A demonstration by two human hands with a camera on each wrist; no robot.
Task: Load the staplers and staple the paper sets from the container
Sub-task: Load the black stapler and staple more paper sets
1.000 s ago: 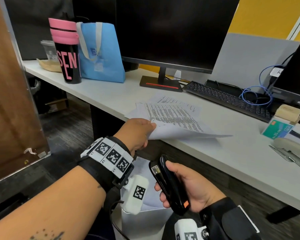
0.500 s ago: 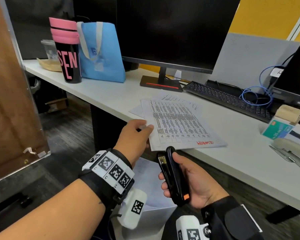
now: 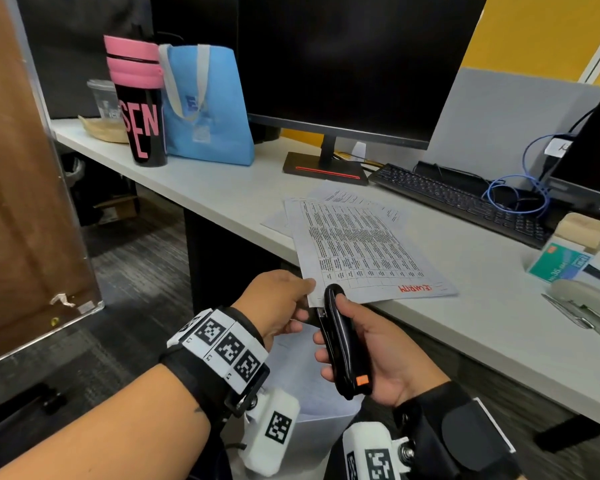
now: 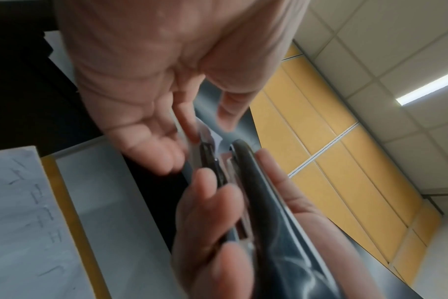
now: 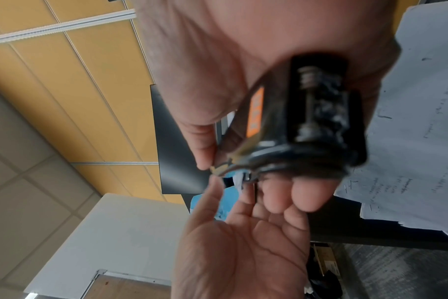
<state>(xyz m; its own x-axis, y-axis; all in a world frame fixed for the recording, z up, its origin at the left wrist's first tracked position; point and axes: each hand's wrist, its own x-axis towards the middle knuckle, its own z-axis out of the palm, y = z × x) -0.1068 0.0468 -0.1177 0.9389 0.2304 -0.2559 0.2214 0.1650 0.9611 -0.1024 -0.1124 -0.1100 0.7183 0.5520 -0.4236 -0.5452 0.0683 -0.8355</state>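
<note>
On my feed the table (image 3: 201, 188) carries a dark monitor (image 3: 354, 64) at twelve o'clock, a keyboard (image 3: 461, 199) at two with a blue cable (image 3: 513, 195) coiled behind it, and a blue bag (image 3: 205, 109) beside a pink-lidded cup (image 3: 139, 105) at ten.

We read pink "SEN" on the black tumbler (image 3: 142, 129), red upside-down lettering, seemingly "SECURITY", on the top paper set (image 3: 357, 251), and "No.35" on the green staple box (image 3: 558, 265); table print too small.

Both hands (image 3: 281, 301) (image 3: 378, 351) close together, fingers curled, gripping.
</note>
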